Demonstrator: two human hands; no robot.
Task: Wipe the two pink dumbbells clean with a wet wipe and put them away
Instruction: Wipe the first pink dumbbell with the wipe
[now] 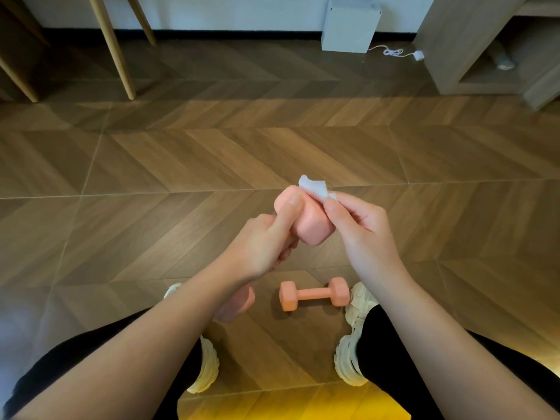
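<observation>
Left hand [260, 241]: wrapped round dumbbell 1 [309, 228].
Right hand [360, 228]: pinches wet wipe [315, 187] against its top head.
Dumbbell 2 [313, 294]: on floor [212, 165] (likely unwiped); neither put away.

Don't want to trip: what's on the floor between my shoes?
In the head view, one pink dumbbell lies between the left shoe and right shoe.

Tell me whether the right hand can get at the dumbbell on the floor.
Probably yes: the floor dumbbell lies uncovered between the shoes, though the right hand is pinching the wet wipe.
</observation>
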